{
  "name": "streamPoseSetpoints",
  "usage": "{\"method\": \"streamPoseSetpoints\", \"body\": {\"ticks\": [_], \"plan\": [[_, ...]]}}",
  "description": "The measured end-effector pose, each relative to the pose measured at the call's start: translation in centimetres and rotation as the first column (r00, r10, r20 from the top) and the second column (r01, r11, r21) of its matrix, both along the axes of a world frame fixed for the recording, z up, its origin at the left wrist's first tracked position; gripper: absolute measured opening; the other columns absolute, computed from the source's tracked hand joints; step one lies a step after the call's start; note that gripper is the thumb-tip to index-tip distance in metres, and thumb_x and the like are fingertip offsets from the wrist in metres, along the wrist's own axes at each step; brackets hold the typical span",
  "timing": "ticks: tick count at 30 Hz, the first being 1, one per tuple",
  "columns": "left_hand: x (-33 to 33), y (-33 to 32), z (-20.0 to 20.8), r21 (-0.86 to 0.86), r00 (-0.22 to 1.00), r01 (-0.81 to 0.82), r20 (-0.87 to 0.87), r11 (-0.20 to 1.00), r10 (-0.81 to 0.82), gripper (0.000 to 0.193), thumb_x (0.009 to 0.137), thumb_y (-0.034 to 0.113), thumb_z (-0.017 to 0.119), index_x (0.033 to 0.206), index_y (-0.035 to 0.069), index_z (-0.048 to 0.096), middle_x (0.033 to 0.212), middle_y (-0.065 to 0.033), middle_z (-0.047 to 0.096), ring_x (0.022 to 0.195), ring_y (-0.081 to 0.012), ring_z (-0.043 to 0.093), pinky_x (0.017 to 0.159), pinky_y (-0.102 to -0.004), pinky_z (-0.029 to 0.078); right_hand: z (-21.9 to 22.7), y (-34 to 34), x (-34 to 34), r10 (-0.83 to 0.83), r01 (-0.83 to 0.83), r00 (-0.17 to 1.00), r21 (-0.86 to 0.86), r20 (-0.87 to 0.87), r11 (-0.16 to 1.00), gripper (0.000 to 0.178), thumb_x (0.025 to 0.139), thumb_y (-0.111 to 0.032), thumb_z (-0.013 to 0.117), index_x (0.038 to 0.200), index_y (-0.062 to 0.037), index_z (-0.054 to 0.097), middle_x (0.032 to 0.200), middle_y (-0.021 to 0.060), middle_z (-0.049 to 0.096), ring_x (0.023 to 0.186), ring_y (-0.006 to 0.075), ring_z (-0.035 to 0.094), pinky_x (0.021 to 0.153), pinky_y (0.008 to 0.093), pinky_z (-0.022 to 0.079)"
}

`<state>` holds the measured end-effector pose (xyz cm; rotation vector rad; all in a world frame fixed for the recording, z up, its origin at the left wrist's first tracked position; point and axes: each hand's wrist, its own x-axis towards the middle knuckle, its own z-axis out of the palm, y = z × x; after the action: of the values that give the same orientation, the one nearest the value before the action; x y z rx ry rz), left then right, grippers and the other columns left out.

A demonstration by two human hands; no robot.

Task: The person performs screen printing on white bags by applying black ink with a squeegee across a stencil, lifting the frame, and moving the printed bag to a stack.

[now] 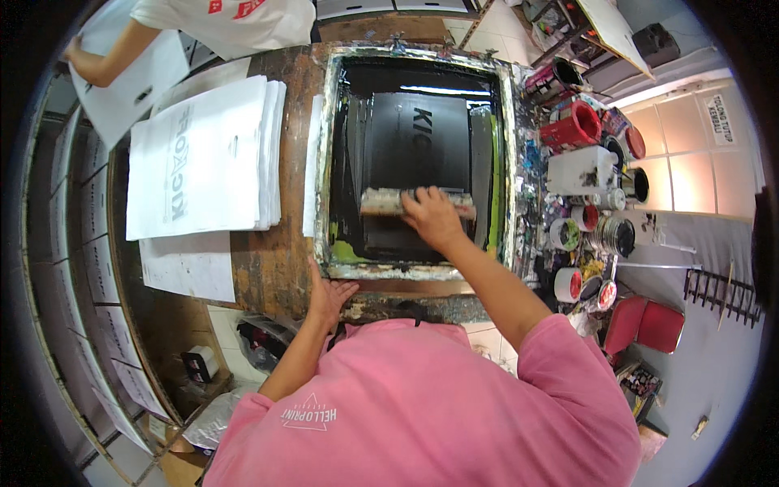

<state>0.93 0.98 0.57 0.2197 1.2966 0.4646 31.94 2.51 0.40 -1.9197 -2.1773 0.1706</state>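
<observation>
A screen-printing frame (513,187) with ink-crusted edges lies on the wooden table in front of me. Black ink (406,77) covers much of its mesh, with dark lettering in the middle and yellow-green patches near the sides. My right hand (434,219) is closed on a squeegee (380,202), which lies crosswise on the lower half of the mesh. At the frame's near left corner is my left hand (329,299), fingers stretched out and thumb up against the frame's edge. It holds nothing that I can see.
A stack of white printed bags (207,162) lies on the table (268,264) to the left. Ink tubs and cans (572,126) crowd the right side. Far left, a person (227,20) handles a white sheet (134,81) beside a drying rack (97,276). A red chair (645,325) stands right.
</observation>
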Motion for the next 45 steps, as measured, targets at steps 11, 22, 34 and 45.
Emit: {"method": "streamPoseSetpoints", "body": {"ticks": [11,22,34,45], "plan": [[0.5,0.1,1.2,0.025,0.998,0.041,-0.049,0.999,-0.04,0.13,0.082,0.097,0.036,0.155,-0.01,0.025,0.146,-0.0333,0.045,0.134,-0.0436,0.051,0.113,-0.0505,0.045,0.3,20.1,12.1,-0.076,0.076,0.997,-0.042,0.02,0.996,0.035,0.096,-0.047,0.064,0.116,-0.0182,0.065,0.107,0.0103,0.065,0.104,0.0335,0.066,0.084,0.0496,0.057],[0.0,-0.4,2.4,0.064,0.999,-0.04,0.003,0.997,0.04,0.111,0.087,0.093,0.036,0.138,-0.004,0.049,0.119,-0.0212,0.065,0.112,-0.0326,0.065,0.102,-0.0464,0.053,7.7,2.6,5.0,-0.075,0.014,0.94,-0.181,-0.332,0.983,0.036,0.093,-0.037,0.07,0.116,-0.0093,0.072,0.107,0.019,0.072,0.105,0.0401,0.066,0.089,0.0484,0.053],[-0.2,3.2,13.9,0.773,0.759,-0.177,0.501,0.609,-0.415,0.075,0.103,0.061,0.05,0.15,0.003,0.043,0.147,-0.0277,0.051,0.143,-0.0398,0.046,0.121,-0.0542,0.036,24.1,-4.3,-3.5,-0.253,0.191,0.959,0.375,0.123,0.907,0.029,0.089,-0.033,0.068,0.106,-0.0102,0.068,0.098,0.0098,0.062,0.098,0.0292,0.06,0.1,0.0529,0.038],[2.2,3.0,-2.0,-0.062,-0.037,0.992,-0.975,-0.109,0.221,0.116,0.088,0.091,0.03,0.161,0.001,0.032,0.17,-0.0209,0.022,0.161,-0.0372,0.007,0.116,-0.0752,-0.011,30.2,2.1,-0.3,-0.266,0.142,0.954,0.573,0.138,0.807,0.034,0.088,-0.041,0.069,0.097,-0.0083,0.073,0.08,0.0064,0.065,0.082,0.0268,0.064,0.089,0.048,0.038]]}}
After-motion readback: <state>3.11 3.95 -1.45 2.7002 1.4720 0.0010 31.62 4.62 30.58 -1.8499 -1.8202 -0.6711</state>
